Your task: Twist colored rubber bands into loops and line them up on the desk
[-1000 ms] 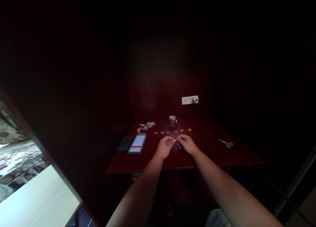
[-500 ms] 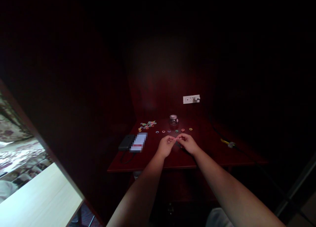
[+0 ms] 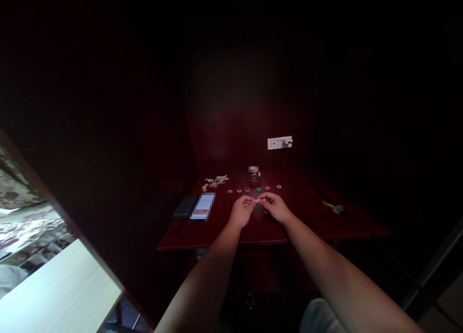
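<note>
Between my fingertips is a small pink hair tie [image 3: 256, 201], held over the dark red table [image 3: 220, 235]. My left hand [image 3: 242, 211] pinches its left side, and my right hand [image 3: 274, 207] pinches its right side. Just beyond my hands, several small coloured hair ties lie spaced in a row, among them a green one [image 3: 258, 189], a red one [image 3: 267, 188] and a yellow one [image 3: 279, 187]. Behind that row stands a small clear jar [image 3: 253, 173] with a lid. Farther left lies a loose pile of multicoloured hair ties [image 3: 219, 180].
Left of my hands lie a phone [image 3: 203, 206] with a blurred screen and a black power bank [image 3: 184, 207] with a cable. A white socket strip [image 3: 279, 143] with a plug is on the back wall. At right runs a dark cable with a yellow piece [image 3: 328, 204].
The pink hair tie now shows more openly between my fingertips, which sit slightly farther apart. Both hands still pinch it, and the view has shifted a little.
</note>
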Motion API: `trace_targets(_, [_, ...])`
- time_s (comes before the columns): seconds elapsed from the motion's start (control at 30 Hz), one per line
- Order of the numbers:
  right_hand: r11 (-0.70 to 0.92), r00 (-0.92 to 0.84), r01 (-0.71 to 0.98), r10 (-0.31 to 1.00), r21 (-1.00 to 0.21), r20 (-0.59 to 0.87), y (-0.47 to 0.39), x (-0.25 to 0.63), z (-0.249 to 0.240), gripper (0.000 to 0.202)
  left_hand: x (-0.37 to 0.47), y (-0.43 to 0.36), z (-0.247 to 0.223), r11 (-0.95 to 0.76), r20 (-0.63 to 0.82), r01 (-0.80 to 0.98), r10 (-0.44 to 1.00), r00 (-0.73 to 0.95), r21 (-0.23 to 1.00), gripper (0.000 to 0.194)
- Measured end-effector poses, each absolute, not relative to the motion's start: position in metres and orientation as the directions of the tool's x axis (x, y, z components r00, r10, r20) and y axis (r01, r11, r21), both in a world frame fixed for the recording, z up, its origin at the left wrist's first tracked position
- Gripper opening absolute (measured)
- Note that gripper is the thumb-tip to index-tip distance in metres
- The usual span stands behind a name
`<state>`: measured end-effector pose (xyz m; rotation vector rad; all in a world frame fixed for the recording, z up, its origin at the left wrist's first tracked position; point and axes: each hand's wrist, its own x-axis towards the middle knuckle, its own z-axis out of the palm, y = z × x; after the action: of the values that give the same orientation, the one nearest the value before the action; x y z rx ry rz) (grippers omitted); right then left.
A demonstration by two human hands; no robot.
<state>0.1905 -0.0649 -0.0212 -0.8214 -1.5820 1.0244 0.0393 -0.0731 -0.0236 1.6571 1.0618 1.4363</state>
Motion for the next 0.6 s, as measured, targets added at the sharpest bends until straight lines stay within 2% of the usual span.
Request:
trace_targets(0.33, [0.394,-0.245,0.093,0.899,-0.914,0.363,-0.0641,0.1910,-0.0198,0.022,0.0407,-0.0722,-0.0235,-0.421,0.418,0.135,0.907,0.053,0.897,0.017])
trace_targets(0.6, [0.413,-0.258,0.110,0.890,-0.904,0.375,-0.0662,0.1914,-0.0185,0.031,0.0406,-0.0716,-0.0254,-0.433,0.428,0.127,0.902,0.063,0.893,0.021])
